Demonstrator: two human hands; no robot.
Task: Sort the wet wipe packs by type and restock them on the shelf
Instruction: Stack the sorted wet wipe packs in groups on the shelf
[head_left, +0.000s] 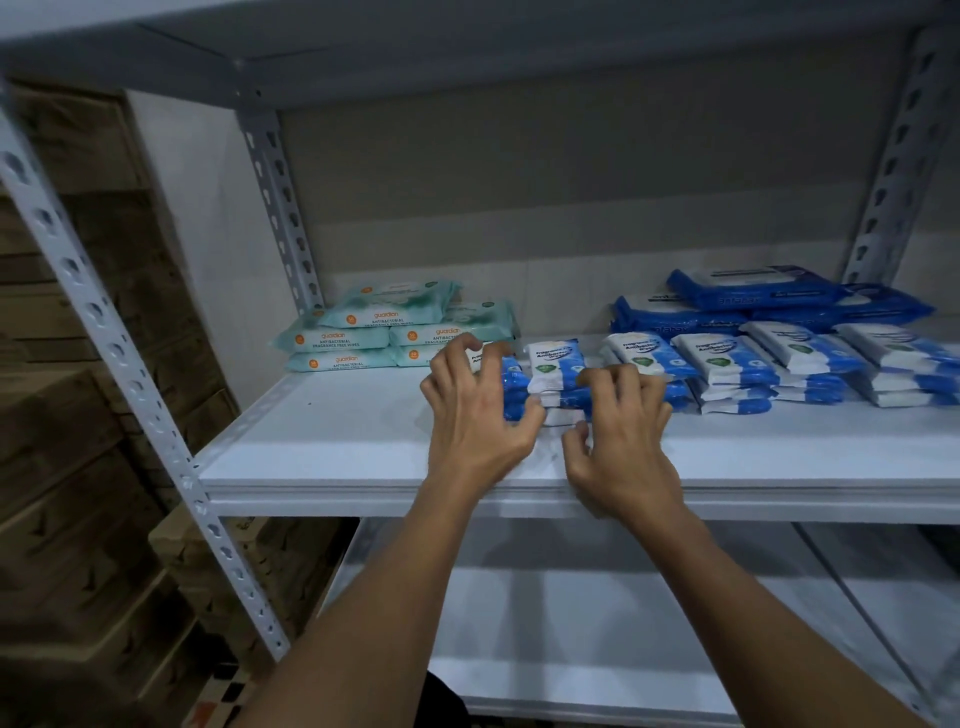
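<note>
Now both hands work the white shelf: the left hand and right hand, fingers curled, clutch a stack of blue-and-white wipe packs, beside more such stacks, with green packs behind left and dark blue packs behind right.

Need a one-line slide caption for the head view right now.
Both hands, left hand and right hand, straighten the blue-and-white wipe stack beside teal packs on the shelf.

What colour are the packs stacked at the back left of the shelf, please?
The guardian packs are pale mint green with orange lettering, seen best in the head view.
</note>
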